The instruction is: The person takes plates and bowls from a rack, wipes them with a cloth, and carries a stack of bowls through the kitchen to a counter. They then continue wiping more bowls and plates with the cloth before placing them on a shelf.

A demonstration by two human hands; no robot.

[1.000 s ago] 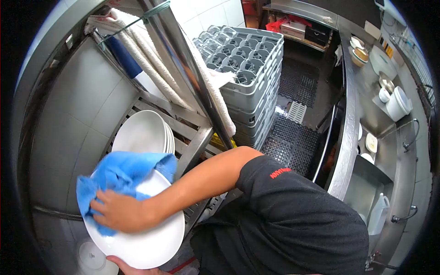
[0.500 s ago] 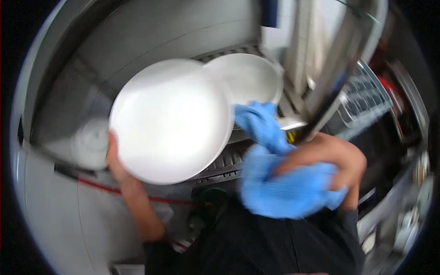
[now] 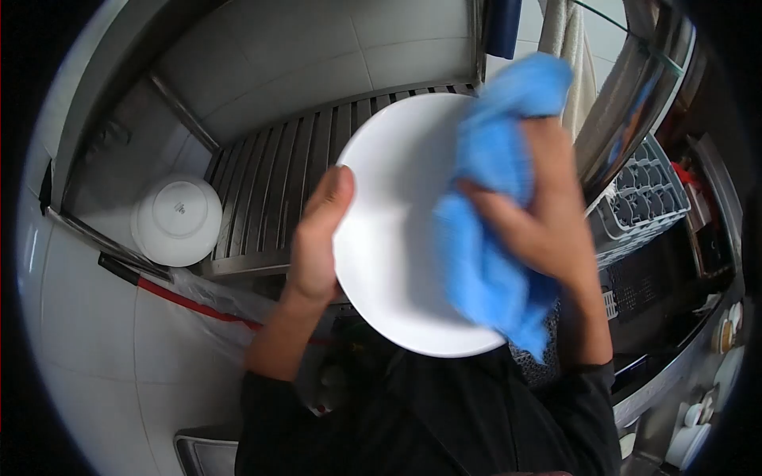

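Note:
A large white plate [image 3: 389, 246] is held up at the centre, tilted toward the camera. My left hand [image 3: 317, 238] grips its left rim, the thumb on the front face and the fingers hidden behind. Over the plate's right part lies a blue cloth [image 3: 492, 174], slightly blurred. My right hand [image 3: 540, 206] is closed on this cloth and presses it against the plate.
An upturned white bowl [image 3: 177, 220] sits at the left end of a slatted metal rack [image 3: 270, 174]. To the right are a grey dish basket [image 3: 643, 190] and a hanging light towel [image 3: 579, 63]. White dishes [image 3: 689, 440] stand at the lower right.
The plate in my left hand has moved right. My right hand has brought the blue cloth up and onto the plate. The second white dish seen behind is no longer visible.

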